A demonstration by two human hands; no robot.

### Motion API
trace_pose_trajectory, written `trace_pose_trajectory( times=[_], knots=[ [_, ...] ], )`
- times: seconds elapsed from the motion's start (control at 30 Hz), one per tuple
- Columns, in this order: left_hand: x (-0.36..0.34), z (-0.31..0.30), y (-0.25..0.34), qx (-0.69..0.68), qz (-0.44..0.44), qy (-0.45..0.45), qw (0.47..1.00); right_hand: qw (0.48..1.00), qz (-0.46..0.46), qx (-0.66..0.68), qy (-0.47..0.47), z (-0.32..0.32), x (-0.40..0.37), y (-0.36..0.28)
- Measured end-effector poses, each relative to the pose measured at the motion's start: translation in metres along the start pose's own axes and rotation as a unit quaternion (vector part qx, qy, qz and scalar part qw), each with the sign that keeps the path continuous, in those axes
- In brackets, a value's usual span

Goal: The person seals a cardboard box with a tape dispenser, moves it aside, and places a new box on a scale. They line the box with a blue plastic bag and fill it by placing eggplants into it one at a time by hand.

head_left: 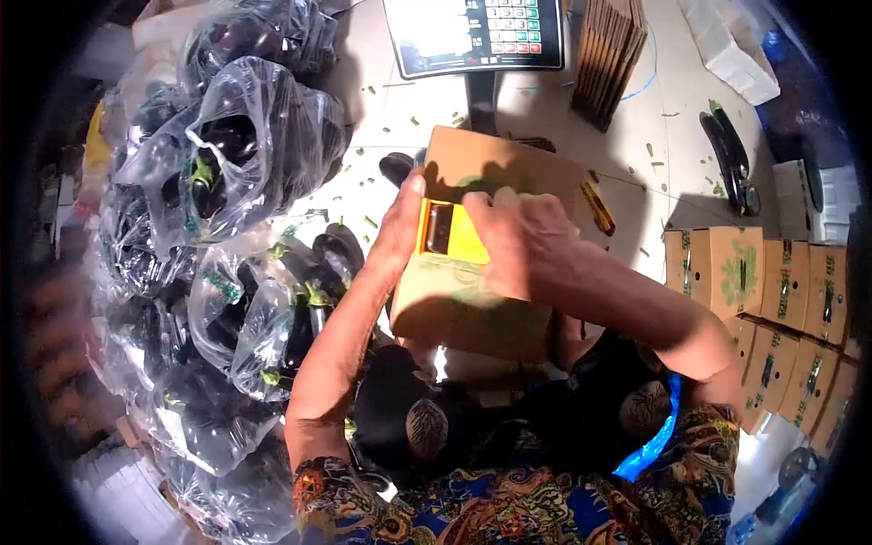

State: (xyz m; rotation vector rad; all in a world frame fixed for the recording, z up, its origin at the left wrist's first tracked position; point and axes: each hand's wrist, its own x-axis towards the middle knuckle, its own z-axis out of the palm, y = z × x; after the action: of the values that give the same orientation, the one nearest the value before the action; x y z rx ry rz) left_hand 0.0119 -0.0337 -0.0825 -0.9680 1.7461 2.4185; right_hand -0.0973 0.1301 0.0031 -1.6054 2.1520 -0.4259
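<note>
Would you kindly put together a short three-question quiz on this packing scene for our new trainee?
1. True or false: the left hand and the right hand both touch the cardboard box.
2. Which vegetable fills the plastic bags?
3. Where is the weighing scale? A) on the floor beyond the box B) inside a bag C) on top of the box

Key: 1 true; 2 eggplants; 3 A.

The pale floor (636, 173) carries bagged eggplants (236, 154), a scale (477, 32), flattened cardboard (610, 54) and closed cartons (781, 300).
</note>
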Motion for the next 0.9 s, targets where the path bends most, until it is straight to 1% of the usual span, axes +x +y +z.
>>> trace_pose_trajectory(
  times=[0.03, 0.07, 0.17, 0.2, 0.23, 0.27, 0.3, 0.33, 0.4, 0.43, 0.47, 0.5, 0.57, 0.63, 0.67, 0.7, 0.77, 0.87, 0.9],
  knots=[
    [0.003, -0.002, 0.005, -0.095, -0.046, -0.021, 0.994, 0.999, -0.041, -0.007, 0.025, 0.006, 0.007, -0.002],
    [0.007, -0.017, 0.001, -0.118, -0.115, -0.04, 0.985, 0.999, -0.039, -0.001, 0.011, 0.009, 0.01, -0.003],
    [0.024, -0.026, -0.048, -0.235, 0.032, -0.039, 0.971, 0.999, -0.032, 0.012, -0.02, 0.005, 0.02, -0.003],
    [0.019, -0.024, -0.037, -0.173, 0.021, -0.023, 0.984, 0.999, -0.029, 0.022, -0.029, 0.002, 0.018, -0.001],
    [0.022, -0.028, -0.039, -0.036, 0.048, -0.002, 0.998, 0.998, -0.031, 0.03, -0.038, -0.001, 0.016, 0.0],
    [0.026, -0.032, -0.041, 0.103, 0.07, 0.026, 0.992, 0.999, -0.039, 0.02, -0.025, -0.001, 0.013, 0.001],
    [0.027, -0.03, -0.033, 0.206, 0.014, 0.076, 0.975, 0.999, -0.043, 0.013, -0.009, -0.002, 0.007, 0.001],
    [0.025, -0.027, -0.028, 0.234, 0.017, 0.084, 0.968, 0.999, -0.05, 0.004, 0.004, -0.002, 0.001, 0.002],
    [0.019, -0.021, -0.018, 0.288, 0.023, 0.101, 0.952, 1.0, 0.001, -0.005, -0.024, -0.006, -0.013, 0.006],
    [0.027, -0.027, -0.026, 0.345, 0.044, 0.123, 0.93, 0.999, 0.027, -0.011, -0.039, -0.007, -0.022, 0.01],
    [0.03, -0.034, -0.035, 0.357, 0.043, 0.121, 0.925, 0.997, 0.049, -0.059, -0.013, -0.001, -0.035, 0.017],
    [0.028, -0.032, -0.03, 0.37, 0.043, 0.118, 0.92, 0.997, 0.045, -0.063, -0.003, -0.001, -0.05, 0.026],
    [0.028, -0.035, -0.032, 0.351, 0.034, 0.124, 0.927, 0.997, 0.039, -0.069, 0.02, -0.001, -0.087, 0.05],
    [0.033, -0.036, -0.037, 0.327, 0.011, 0.122, 0.937, 0.998, 0.021, -0.012, 0.059, 0.01, -0.134, 0.096],
    [0.028, -0.031, -0.032, 0.358, 0.033, 0.144, 0.922, 0.997, 0.036, -0.065, 0.037, 0.02, -0.147, 0.112],
    [0.021, -0.022, -0.023, 0.349, 0.035, 0.145, 0.925, 0.994, 0.071, -0.076, 0.025, 0.037, -0.157, 0.131],
    [0.021, -0.022, -0.022, 0.329, 0.002, 0.145, 0.933, 0.993, 0.081, -0.05, 0.068, 0.062, -0.164, 0.15],
    [0.022, -0.027, -0.029, 0.25, -0.011, 0.135, 0.959, 0.992, 0.042, 0.055, 0.105, 0.1, -0.153, 0.173],
    [0.021, -0.031, -0.033, 0.165, -0.043, 0.119, 0.978, 0.993, 0.049, 0.057, 0.092, 0.106, -0.143, 0.177]
  ],
)
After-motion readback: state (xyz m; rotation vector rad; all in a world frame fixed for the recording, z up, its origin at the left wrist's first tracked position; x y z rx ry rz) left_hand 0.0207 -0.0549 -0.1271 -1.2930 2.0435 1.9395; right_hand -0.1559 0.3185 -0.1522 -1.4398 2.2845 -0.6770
